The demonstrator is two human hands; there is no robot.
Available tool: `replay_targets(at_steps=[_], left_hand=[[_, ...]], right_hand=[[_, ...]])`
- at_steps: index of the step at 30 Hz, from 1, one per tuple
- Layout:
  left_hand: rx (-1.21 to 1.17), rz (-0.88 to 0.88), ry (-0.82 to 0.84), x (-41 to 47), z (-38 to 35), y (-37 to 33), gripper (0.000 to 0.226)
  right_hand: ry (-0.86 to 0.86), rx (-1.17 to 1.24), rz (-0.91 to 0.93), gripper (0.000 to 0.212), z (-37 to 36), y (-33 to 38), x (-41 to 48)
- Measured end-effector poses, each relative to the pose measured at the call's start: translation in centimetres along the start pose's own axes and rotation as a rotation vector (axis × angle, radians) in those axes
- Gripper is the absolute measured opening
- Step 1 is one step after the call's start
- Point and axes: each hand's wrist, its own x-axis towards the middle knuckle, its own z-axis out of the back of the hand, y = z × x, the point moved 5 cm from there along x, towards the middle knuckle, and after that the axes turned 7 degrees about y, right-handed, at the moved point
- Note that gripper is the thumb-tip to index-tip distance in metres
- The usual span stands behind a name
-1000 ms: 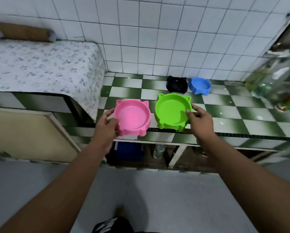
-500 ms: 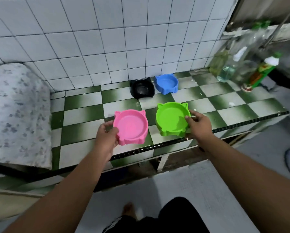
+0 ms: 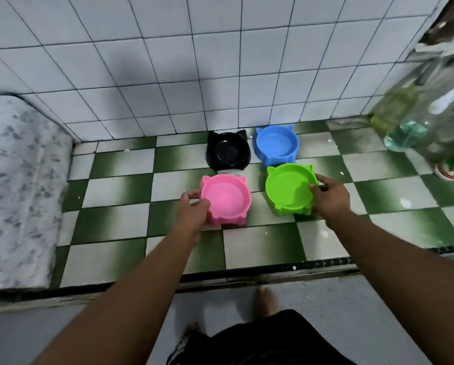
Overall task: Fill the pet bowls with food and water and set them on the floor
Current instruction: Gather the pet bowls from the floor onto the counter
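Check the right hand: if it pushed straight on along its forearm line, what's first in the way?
The right hand already grips the green bowl. Straight on, toward the wall and slightly left, the bowl would likely meet the blue bowl first; the gap looks small, depth unclear.

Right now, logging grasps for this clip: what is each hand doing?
Left hand: closed on the pink bowl.
Right hand: closed on the green bowl.

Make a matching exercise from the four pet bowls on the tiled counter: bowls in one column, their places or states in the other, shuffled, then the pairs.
1. pink bowl
2. green bowl
3. black bowl
4. blue bowl

A. back row, nearest the bottles
B. gripped by the right hand
C. back row, behind the pink one
D. gripped by the left hand

Pairs: 1-D, 2-B, 3-C, 4-A
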Motion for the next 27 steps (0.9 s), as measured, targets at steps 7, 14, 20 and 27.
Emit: replay_targets(at_steps=[7, 14, 20, 27], left_hand=[[0.163, -0.02, -0.13, 2.1, -2.2, -0.2, 0.029], [0.314, -0.068, -0.268, 2.6, -2.0, -0.2, 0.019], [0.339, -0.029, -0.273, 2.9, -2.4, -0.1, 0.016], [0.296, -0.015, -0.262, 3.0, -2.7, 0.2, 0.025]], right_hand=[[0.089, -0.129, 0.027, 0.037, 0.4, -0.6, 3.6], [0.082, -0.242, 0.069, 0.039, 0.1, -0.9, 4.7], [0.089, -0.238, 0.095, 0.032, 0.2, -0.9, 4.8], [0.054, -0.213, 0.071, 0.041, 0.7, -1.3, 5.2]])
